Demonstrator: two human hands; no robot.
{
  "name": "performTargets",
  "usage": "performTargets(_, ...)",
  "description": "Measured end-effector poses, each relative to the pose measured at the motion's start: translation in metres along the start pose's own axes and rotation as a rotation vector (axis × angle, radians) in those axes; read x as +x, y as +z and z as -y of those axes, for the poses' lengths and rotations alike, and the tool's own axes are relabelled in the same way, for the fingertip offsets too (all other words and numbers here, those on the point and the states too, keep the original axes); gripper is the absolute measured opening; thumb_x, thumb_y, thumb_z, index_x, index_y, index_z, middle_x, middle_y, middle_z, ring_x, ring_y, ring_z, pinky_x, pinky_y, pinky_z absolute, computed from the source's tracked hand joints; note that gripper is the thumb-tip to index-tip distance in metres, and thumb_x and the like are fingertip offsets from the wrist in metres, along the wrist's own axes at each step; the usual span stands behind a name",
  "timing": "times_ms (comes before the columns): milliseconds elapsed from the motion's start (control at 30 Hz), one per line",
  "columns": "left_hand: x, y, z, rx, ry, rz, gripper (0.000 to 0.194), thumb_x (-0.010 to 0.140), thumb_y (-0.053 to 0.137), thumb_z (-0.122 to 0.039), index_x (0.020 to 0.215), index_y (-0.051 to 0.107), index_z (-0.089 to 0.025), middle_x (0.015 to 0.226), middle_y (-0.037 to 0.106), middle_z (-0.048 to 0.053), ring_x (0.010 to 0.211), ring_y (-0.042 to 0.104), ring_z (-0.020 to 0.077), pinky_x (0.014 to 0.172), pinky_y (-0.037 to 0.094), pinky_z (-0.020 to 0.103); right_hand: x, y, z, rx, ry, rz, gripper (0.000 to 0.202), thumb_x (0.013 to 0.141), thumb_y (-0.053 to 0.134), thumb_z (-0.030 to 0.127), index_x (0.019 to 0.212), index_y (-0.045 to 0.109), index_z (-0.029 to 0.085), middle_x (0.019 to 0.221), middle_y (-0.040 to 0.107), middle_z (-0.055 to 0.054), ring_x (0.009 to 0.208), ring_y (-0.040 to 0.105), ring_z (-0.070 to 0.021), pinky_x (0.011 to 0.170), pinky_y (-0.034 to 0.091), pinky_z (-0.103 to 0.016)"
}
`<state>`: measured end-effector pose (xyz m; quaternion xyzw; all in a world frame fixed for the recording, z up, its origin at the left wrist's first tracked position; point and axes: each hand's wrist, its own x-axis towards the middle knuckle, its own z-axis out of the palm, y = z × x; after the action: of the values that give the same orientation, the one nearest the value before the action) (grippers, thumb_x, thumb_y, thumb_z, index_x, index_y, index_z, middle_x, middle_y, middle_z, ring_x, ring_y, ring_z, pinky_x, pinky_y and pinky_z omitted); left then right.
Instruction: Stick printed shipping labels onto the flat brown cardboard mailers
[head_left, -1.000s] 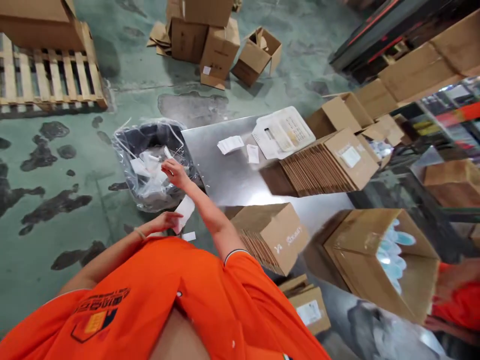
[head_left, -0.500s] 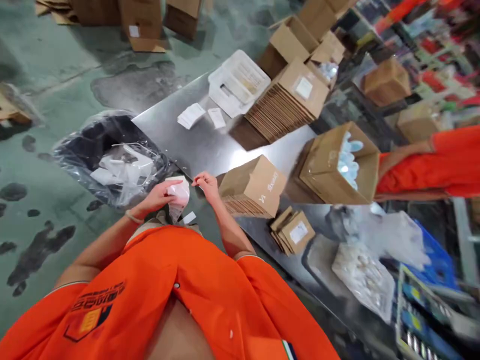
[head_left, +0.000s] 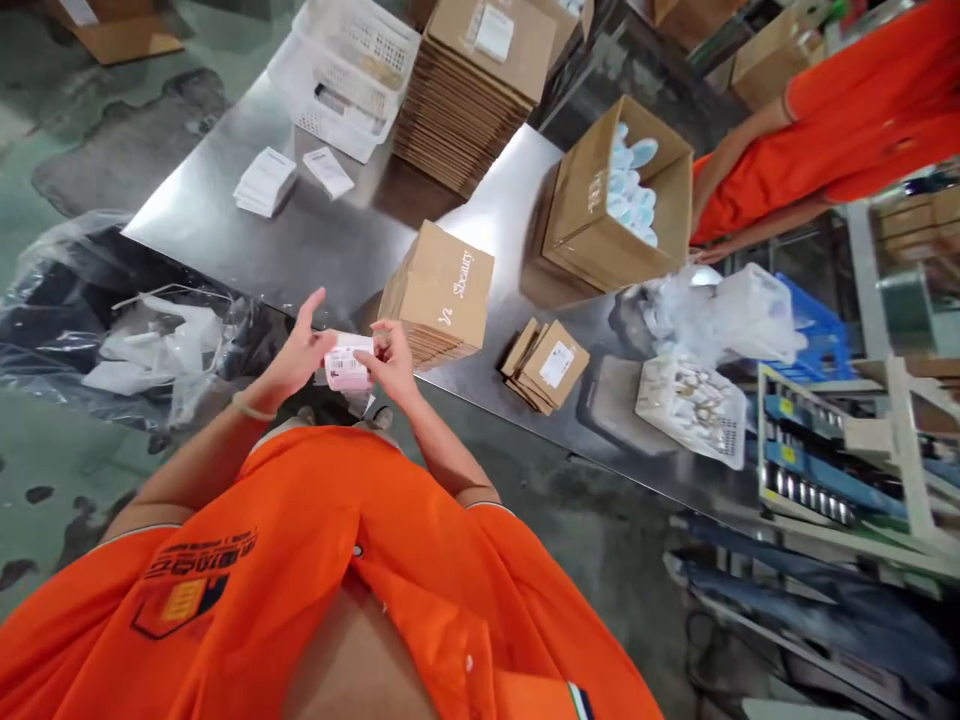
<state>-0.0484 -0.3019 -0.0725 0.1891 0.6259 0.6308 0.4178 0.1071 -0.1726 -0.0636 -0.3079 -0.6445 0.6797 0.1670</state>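
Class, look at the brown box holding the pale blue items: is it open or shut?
Open. The box has no lid over it, and the pale blue items show inside.

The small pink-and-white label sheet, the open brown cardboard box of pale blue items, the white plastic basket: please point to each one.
small pink-and-white label sheet (head_left: 346,368), head view, its printed face.
open brown cardboard box (head_left: 600,250), head view, its front wall.
white plastic basket (head_left: 341,50), head view, its lattice side.
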Motion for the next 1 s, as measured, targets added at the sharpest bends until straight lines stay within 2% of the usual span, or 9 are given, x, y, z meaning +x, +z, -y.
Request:
performTargets(67,-0.021,0.018,0.001,0.049,-0.008,0.026,0.109,0.069,0.104,-0.063,0.160,0.069,-0.013,0.105,0.086,0.012,0.089,0.081,0.0273,0.087,0.067,0.040,-0.004,-0.013,0.003,-0.040,-0.012,0.051,0.044,0.081,0.093,0.049,0.109,0.070,0.027,0.069,0.056,0.010,0.060,0.052,-0.0138,0.059,0.045,-0.026)
performTargets(133,-0.034,0.036,-0.001,0.082,-0.037,-0.004,0.090,0.056,0.108,-0.057,0.130,0.086,-0.011,0.110,0.087,0.014,0.098,0.081,0.0309,0.093,0.066,0.042,-0.009,-0.027,0.003,-0.097,-0.022,0.072,0.034,0.084,0.089,0.048,0.104,0.075,0.025,0.071,0.062,0.007,0.063,0.056,-0.0152,0.061,0.047,-0.027)
performTargets(267,-0.041,0.067,-0.005,0.151,-0.055,-0.109,0.074,0.054,0.107,-0.057,0.112,0.091,-0.013,0.103,0.089,0.013,0.093,0.081,0.0310,0.091,0.067,0.042,-0.022,-0.055,-0.003,-0.302,-0.150,0.057,0.018,0.095,0.085,0.042,0.098,0.084,0.025,0.076,0.073,0.000,0.073,0.069,-0.0205,0.072,0.059,-0.032)
performTargets(367,-0.042,0.090,-0.007,0.148,-0.068,-0.171,0.070,0.052,0.109,-0.054,0.108,0.093,-0.014,0.097,0.089,0.011,0.089,0.081,0.0296,0.086,0.068,0.040,-0.037,-0.079,-0.001,-0.493,-0.314,0.085,0.016,0.103,0.074,0.033,0.096,0.088,0.028,0.098,0.084,-0.007,0.093,0.079,-0.0243,0.089,0.067,-0.037)
performTargets(467,-0.044,0.111,-0.010,0.082,-0.139,-0.080,0.062,0.049,0.111,-0.049,0.096,0.092,-0.014,0.093,0.089,0.012,0.087,0.083,0.0322,0.083,0.069,0.042,-0.038,-0.109,0.014,-0.582,-0.453,0.038,0.023,0.106,0.067,0.031,0.097,0.089,0.032,0.126,0.083,-0.008,0.117,0.079,-0.0270,0.097,0.069,-0.043)
performTargets(600,-0.042,0.139,-0.013,0.013,-0.276,0.121,0.054,0.048,0.112,-0.049,0.082,0.091,-0.013,0.091,0.089,0.018,0.093,0.086,0.0421,0.086,0.071,0.050,0.022,-0.160,0.047,-0.550,-0.488,-0.195,0.016,0.105,0.073,0.035,0.096,0.084,0.027,0.133,0.075,-0.012,0.130,0.073,-0.0306,0.112,0.064,-0.053)
performTargets(800,-0.025,0.161,-0.009,-0.056,-0.322,-0.034,0.066,0.035,0.114,-0.056,0.081,0.090,-0.015,0.090,0.089,0.017,0.091,0.087,0.0439,0.084,0.072,0.052,0.159,-0.200,0.057,-0.637,-0.299,-0.228,0.010,0.100,0.076,0.029,0.096,0.079,0.020,0.135,0.066,-0.013,0.137,0.064,-0.0303,0.127,0.053,-0.053)
performTargets(900,-0.019,0.157,-0.002,-0.038,-0.331,-0.085,0.071,0.029,0.114,-0.060,0.079,0.088,-0.016,0.086,0.088,0.016,0.088,0.086,0.0414,0.083,0.071,0.050,0.174,-0.198,0.049,-0.706,-0.220,-0.221,0.012,0.099,0.077,0.030,0.101,0.080,0.019,0.139,0.067,-0.015,0.141,0.061,-0.0343,0.128,0.052,-0.061)
performTargets(1000,-0.024,0.141,0.012,0.059,-0.351,-0.038,0.073,0.034,0.110,-0.071,0.076,0.086,-0.017,0.078,0.085,0.015,0.084,0.083,0.0392,0.080,0.069,0.048,0.161,-0.194,0.050,-0.783,-0.223,-0.289,0.037,0.100,0.080,0.037,0.134,0.079,0.021,0.158,0.062,-0.020,0.159,0.050,-0.0418,0.130,0.047,-0.072)
